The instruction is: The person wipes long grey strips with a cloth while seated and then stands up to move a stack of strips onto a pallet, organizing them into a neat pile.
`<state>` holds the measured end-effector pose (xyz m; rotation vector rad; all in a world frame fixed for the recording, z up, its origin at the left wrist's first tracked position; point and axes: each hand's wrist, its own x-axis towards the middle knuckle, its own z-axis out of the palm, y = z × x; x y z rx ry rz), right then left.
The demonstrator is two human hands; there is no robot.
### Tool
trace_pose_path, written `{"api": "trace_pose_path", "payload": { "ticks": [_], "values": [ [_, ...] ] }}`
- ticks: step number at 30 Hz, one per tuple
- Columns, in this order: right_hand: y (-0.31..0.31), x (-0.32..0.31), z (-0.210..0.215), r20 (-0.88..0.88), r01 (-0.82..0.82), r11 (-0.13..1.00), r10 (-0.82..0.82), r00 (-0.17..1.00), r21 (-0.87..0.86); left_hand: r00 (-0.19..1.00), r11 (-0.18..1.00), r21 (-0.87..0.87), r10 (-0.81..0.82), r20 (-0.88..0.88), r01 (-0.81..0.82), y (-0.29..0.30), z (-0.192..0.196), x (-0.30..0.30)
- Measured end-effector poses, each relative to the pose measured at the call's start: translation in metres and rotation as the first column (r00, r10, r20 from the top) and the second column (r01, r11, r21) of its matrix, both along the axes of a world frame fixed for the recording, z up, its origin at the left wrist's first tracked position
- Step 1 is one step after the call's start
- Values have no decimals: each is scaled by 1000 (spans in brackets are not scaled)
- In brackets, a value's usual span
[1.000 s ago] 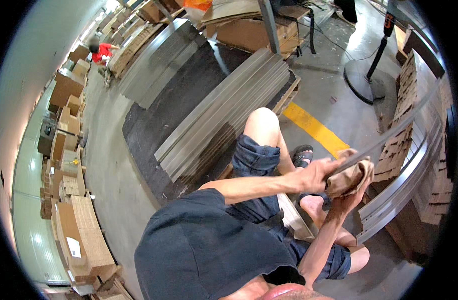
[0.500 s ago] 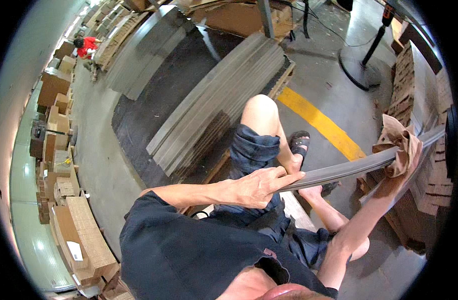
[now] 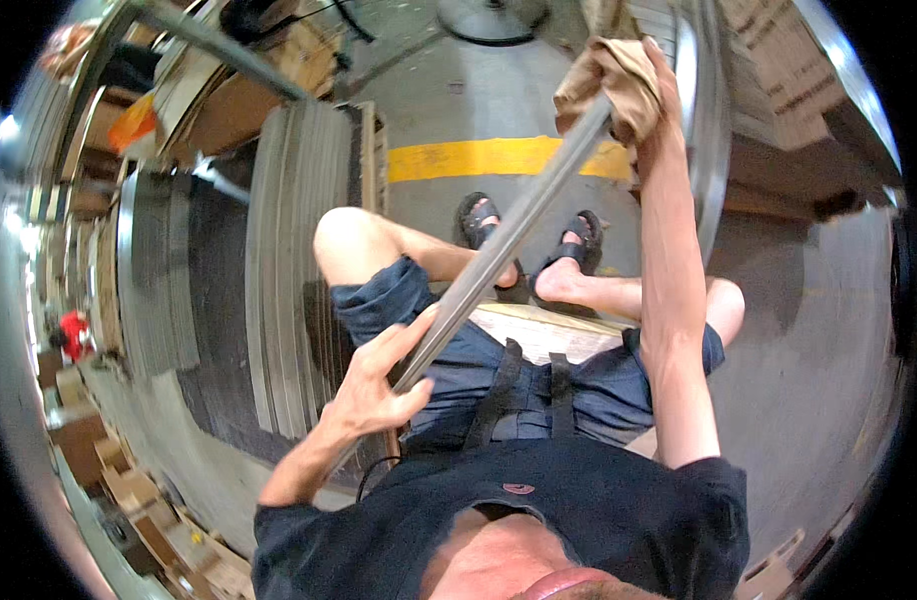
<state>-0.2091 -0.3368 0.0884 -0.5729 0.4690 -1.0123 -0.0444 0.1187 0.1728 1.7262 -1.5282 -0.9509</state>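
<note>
Right hand (image 3: 647, 95) farther along strip (image 3: 499, 250)

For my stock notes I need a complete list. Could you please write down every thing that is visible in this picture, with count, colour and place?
metal strip: one, grey, long, slanting from lower left to upper right across the lap
cloth: one, tan, wrapped on the strip's upper end
stacked metal strips: one pile, grey, on the floor at left
floor line: one, yellow, beyond the feet
cardboard boxes: many, brown, along the far left edge
fan base: one, dark, round, top centre
sandals: two, black, on the feet
shorts: one pair, blue
left hand: fingers closed around the strip's lower part
right hand: pressing the cloth on the strip
</note>
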Motion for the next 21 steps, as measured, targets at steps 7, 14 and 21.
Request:
{"api": "trace_pose_path", "payload": {
  "ticks": [7,14,21],
  "values": [
    [61,21,18,-194,468,678,-662,724,-568,942,974,8,216,256,-225,-6,-4,-10],
    [224,64,25,-226,-381,-96,-665,712,-920,865,978,-121,208,457,-171,-26,-23,-11],
    [66,29,18,-7,-203,-76,-926,377,-976,830,966,-222,229,508,-130,9,-11,-10]
  ]
}}
